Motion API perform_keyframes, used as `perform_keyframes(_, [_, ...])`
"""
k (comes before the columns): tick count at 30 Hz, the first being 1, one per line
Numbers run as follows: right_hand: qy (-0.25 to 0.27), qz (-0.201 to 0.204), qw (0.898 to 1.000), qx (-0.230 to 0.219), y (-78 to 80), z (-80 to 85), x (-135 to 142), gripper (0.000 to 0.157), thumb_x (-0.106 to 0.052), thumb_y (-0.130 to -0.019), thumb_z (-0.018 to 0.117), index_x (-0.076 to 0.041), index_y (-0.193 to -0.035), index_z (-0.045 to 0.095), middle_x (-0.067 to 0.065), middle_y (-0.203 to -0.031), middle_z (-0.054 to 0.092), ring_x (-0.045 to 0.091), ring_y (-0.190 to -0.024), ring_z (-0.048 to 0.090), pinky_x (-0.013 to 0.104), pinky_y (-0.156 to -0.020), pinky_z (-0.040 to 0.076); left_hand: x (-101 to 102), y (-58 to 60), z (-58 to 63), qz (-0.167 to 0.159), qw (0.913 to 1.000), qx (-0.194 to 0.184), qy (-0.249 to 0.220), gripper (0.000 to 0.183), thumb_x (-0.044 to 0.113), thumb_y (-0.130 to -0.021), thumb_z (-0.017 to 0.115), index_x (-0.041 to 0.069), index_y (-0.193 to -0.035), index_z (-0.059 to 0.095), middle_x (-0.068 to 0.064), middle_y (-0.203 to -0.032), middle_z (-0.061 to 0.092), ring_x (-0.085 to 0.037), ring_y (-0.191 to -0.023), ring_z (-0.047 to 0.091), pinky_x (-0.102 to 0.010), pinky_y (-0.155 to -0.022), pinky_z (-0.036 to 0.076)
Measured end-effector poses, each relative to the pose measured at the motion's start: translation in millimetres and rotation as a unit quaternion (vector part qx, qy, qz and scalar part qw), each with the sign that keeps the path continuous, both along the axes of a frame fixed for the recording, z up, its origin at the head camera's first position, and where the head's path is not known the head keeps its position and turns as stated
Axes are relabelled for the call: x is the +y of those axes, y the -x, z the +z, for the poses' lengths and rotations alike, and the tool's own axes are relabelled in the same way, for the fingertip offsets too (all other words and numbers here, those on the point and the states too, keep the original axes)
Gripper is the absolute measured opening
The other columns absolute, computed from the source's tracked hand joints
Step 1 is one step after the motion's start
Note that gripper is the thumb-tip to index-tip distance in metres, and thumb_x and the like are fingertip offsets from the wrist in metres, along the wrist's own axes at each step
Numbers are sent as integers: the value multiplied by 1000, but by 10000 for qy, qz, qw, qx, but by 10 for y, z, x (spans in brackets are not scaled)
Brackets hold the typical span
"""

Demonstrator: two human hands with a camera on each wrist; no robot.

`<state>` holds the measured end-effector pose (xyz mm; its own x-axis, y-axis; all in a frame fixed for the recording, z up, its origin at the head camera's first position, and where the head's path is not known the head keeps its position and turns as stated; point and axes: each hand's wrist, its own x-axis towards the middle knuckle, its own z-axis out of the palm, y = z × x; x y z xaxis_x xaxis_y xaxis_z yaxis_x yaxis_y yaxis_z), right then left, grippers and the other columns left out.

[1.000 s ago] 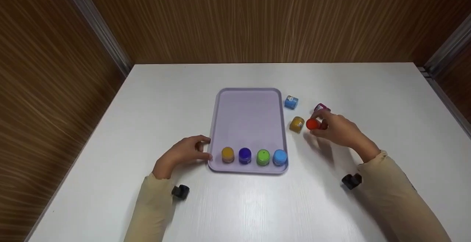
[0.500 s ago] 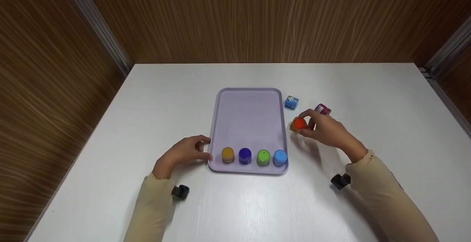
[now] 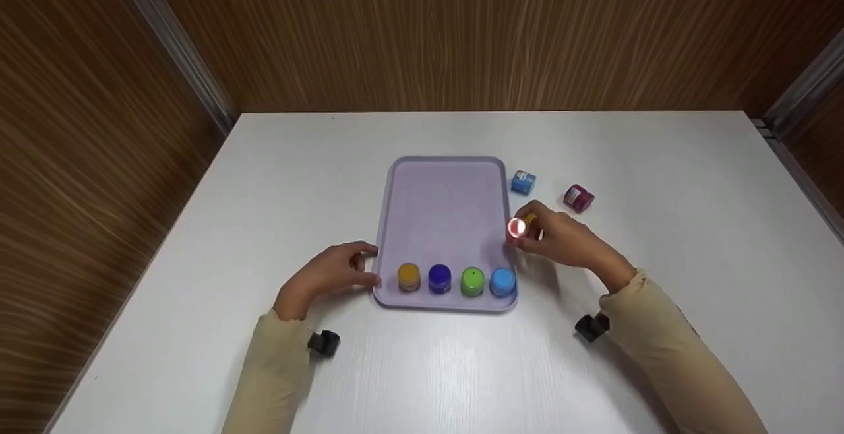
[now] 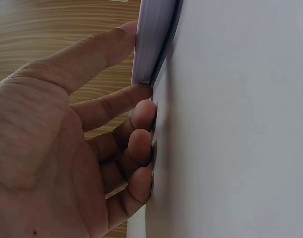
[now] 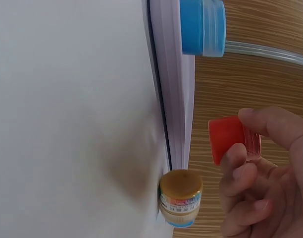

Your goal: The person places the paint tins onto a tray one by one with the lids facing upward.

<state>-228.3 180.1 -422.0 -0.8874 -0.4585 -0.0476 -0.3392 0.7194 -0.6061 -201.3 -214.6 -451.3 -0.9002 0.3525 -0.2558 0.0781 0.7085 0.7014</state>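
Observation:
A small red paint jar [image 3: 517, 227] is pinched between the thumb and fingers of my right hand [image 3: 560, 239], raised above the right rim of the lilac tray [image 3: 448, 203]. Glare whitens its lid in the head view; its red body [image 5: 225, 138] shows plainly in the right wrist view. Along the tray's near side stand an ochre jar [image 3: 409, 277], a purple jar [image 3: 440, 278], a green jar [image 3: 472, 281] and a light blue jar [image 3: 502, 281], in a row. My left hand [image 3: 330, 269] touches the tray's left rim with thumb and index fingertips, the other fingers loosely bent on the table.
Right of the tray, a blue jar [image 3: 523, 182] and a magenta jar [image 3: 579, 198] lie tipped on the white table [image 3: 422, 368]. A mustard-yellow jar [image 5: 181, 196] lies beside the tray rim, mostly hidden behind my right hand in the head view. Wooden panels [image 3: 448, 38] enclose the table.
My right hand has carried the red jar leftward, past the mustard-yellow jar to above the tray's right rim. The left hand and the jars on the tray have stayed put.

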Motion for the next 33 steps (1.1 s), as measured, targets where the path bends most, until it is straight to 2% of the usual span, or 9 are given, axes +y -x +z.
perform_keyframes(8, [109,211,9996,-159,-3,-61,-86,37,-16,-88,65,-3,-121,52,11,-92,62,18,-78,53,29,-69,43,-4,-4,5,38,10000,-18,7,60,31,-79,77,7,-131,58,1,-85,52,-13,-80,46,-29,-79,38])
perform_keyframes(15, [-28,187,9988,-456,5,-88,-167,37,-16,-90,64,-2,-122,54,16,-103,55,22,-87,55,31,-75,47,13,0,2,13,10000,15,63,59,30,-79,77,7,-131,58,2,-85,52,-12,-80,46,-29,-79,38])
perform_keyframes(24, [-109,285,9978,-596,16,-114,-187,35,-13,-90,63,-2,-121,55,12,-95,62,21,-82,55,29,-72,47,17,6,10,-81,9999,30,66,62,30,-80,77,7,-133,56,2,-87,53,-13,-81,46,-30,-79,39])
perform_keyframes(33, [-286,266,9959,-814,12,-123,-209,34,-13,-90,63,-3,-122,54,13,-98,62,20,-84,55,32,-75,48,-5,-4,7,-149,9999,54,-21,62,30,-80,78,5,-133,56,1,-86,53,-12,-80,46,-29,-78,39])
